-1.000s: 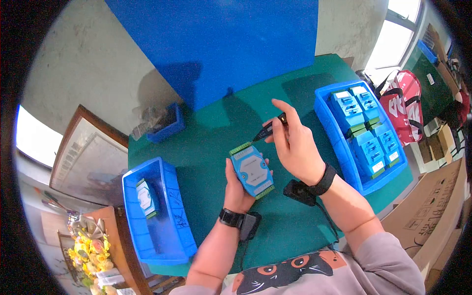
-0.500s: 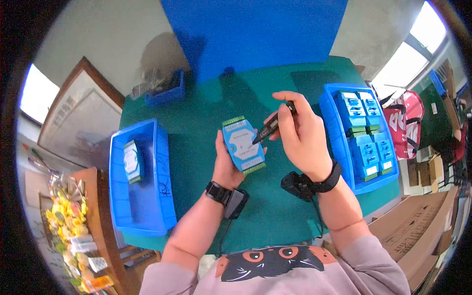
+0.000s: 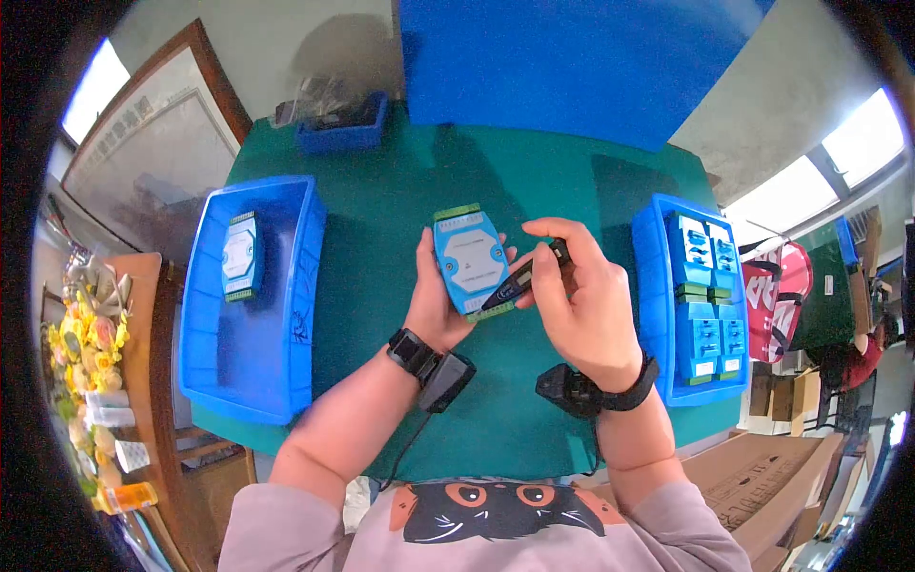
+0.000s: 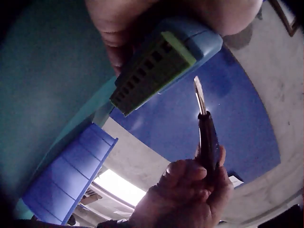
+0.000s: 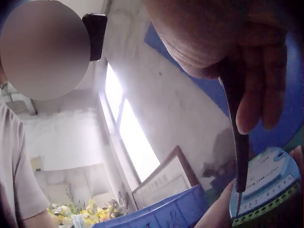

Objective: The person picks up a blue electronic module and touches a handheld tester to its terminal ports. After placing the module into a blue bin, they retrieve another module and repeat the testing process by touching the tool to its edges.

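In the head view my left hand holds a blue electronic module with a pale label and a green terminal block at each end. My right hand grips a slim black tool. Its tip overlaps the module's near end, by the lower terminal block. The left wrist view shows the tool's narrow metal tip close beside the module's green terminal block. From the right wrist, the tool points down at the module's terminal edge; its exact kind is unclear.
On the green table, a blue bin at left holds one similar module. The blue bin at right holds several more. A small blue bin stands at the back left. A cardboard box is at lower right.
The tool tip has gone from the module's far terminal end, across its label, to the near terminal end. The head view has shifted. Both hands keep their hold.
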{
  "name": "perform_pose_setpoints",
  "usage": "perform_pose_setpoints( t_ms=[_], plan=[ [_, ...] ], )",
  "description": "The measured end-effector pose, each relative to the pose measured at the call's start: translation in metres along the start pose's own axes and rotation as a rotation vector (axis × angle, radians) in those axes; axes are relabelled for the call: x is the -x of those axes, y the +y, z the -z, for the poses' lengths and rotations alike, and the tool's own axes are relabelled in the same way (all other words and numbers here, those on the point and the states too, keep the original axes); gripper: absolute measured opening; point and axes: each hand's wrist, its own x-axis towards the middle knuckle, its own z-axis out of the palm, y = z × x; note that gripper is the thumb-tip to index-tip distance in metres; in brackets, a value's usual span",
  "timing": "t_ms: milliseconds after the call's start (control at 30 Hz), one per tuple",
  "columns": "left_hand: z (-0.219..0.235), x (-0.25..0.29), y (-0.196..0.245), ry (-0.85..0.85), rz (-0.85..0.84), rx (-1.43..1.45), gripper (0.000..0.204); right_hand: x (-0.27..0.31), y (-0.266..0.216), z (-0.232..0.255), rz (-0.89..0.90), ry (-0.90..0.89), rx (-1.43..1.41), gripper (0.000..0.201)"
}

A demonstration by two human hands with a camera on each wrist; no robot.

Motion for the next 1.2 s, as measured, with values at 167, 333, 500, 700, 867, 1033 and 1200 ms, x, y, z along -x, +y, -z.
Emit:
perform_pose_setpoints(
  t_ms=[167,333,500,700,867,1033,1200],
  plan=[
    [-0.003,0.002,0.001,0.019,0.012,0.004,0.072,0.001,0.004,-0.004,0.012,-0.025,0.030,0.022],
    [-0.004,0.004,0.003,-0.030,0.047,0.039,0.072,0.001,0.002,-0.005,0.030,-0.024,0.080,0.022],
    [-0.002,0.002,0.002,0.013,0.011,-0.021,0.072,0.002,-0.002,-0.006,0.074,-0.059,0.108,0.026],
    [-0.005,0.002,0.002,0.058,0.015,-0.031,0.071,0.006,-0.007,-0.001,0.045,-0.158,0.136,0.031],
    [-0.008,0.004,0.004,0.054,0.037,-0.095,0.066,0.006,-0.013,0.002,0.097,-0.281,0.097,0.034],
    [0.005,-0.002,-0.001,0.019,0.061,-0.122,0.074,0.006,-0.015,0.003,0.069,-0.382,0.059,0.029],
    [0.010,-0.003,-0.001,-0.046,0.082,-0.107,0.076,0.006,-0.012,0.003,0.173,-0.466,0.012,0.023]
  ],
)
